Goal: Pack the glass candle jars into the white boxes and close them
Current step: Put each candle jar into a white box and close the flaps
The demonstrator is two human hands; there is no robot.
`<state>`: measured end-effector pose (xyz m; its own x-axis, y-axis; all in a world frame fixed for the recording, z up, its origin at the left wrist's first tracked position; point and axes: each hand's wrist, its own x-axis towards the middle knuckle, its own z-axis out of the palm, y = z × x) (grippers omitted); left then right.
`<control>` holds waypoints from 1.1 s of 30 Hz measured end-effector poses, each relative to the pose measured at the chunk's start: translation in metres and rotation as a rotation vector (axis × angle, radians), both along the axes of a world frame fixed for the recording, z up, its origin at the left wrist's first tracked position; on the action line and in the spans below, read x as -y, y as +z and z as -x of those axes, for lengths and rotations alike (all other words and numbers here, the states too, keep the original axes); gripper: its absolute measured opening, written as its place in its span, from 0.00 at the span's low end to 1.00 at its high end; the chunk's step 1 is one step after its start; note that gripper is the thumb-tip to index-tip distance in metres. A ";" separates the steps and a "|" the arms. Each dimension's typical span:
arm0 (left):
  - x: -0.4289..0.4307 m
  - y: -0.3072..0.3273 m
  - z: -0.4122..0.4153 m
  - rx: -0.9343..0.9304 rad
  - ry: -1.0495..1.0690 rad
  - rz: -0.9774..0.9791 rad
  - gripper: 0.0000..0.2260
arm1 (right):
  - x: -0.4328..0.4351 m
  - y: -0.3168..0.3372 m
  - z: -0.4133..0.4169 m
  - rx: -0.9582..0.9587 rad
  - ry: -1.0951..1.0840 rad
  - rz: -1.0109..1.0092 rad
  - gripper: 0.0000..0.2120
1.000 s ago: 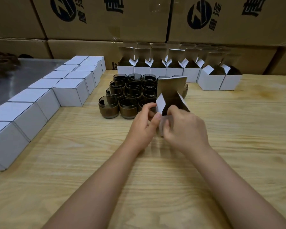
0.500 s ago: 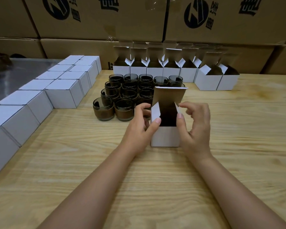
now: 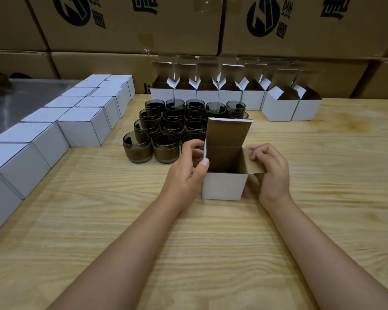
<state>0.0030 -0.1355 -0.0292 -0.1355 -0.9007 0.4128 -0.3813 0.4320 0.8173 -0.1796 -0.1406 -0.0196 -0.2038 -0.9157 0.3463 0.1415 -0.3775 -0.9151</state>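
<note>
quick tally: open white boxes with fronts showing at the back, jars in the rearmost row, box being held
open white boxes: 7
jars, rearmost row: 5
held box: 1
total: 13

Two bare forearms reach forward, hands level and side by side.
Left hand [image 3: 185,175] and right hand [image 3: 272,173] curl round opposite flaps of the white box [image 3: 222,186] between their fingers.
</note>
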 end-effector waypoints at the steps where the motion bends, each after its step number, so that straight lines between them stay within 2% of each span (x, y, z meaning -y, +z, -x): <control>1: 0.000 0.000 0.000 -0.001 0.003 0.000 0.23 | 0.001 0.001 0.001 0.003 0.051 -0.002 0.12; 4: -0.002 0.000 -0.002 -0.015 0.004 0.018 0.25 | -0.001 0.001 0.000 -0.050 0.177 0.033 0.20; 7: -0.004 0.000 -0.003 -0.044 -0.038 0.033 0.24 | -0.001 0.001 0.002 -0.050 0.210 0.022 0.27; 12: -0.004 0.000 -0.002 -0.080 -0.065 0.107 0.21 | -0.001 0.003 0.005 0.019 0.248 -0.072 0.28; 18: -0.003 0.000 -0.002 -0.186 -0.127 -0.144 0.18 | 0.001 0.004 0.010 0.091 0.188 -0.156 0.26; 21: -0.005 0.001 -0.002 -0.079 -0.184 -0.233 0.28 | -0.001 0.005 0.008 0.038 0.182 -0.149 0.27; 22: -0.005 0.000 -0.002 -0.050 -0.182 -0.250 0.34 | -0.002 0.005 0.008 0.007 0.178 -0.141 0.27; 24: -0.004 -0.001 -0.003 -0.017 -0.160 -0.256 0.39 | -0.004 0.007 0.010 -0.112 0.143 -0.098 0.27; 27: -0.002 -0.001 -0.002 -0.015 -0.175 -0.226 0.39 | -0.007 0.013 0.020 -0.403 0.060 -0.027 0.27; 30: 0.000 0.001 0.000 -0.011 -0.212 -0.172 0.41 | -0.011 0.028 0.028 -0.564 0.074 -0.070 0.25; 33: 0.001 0.003 0.001 -0.010 -0.237 -0.140 0.40 | -0.013 0.056 0.035 -0.959 0.024 -0.141 0.19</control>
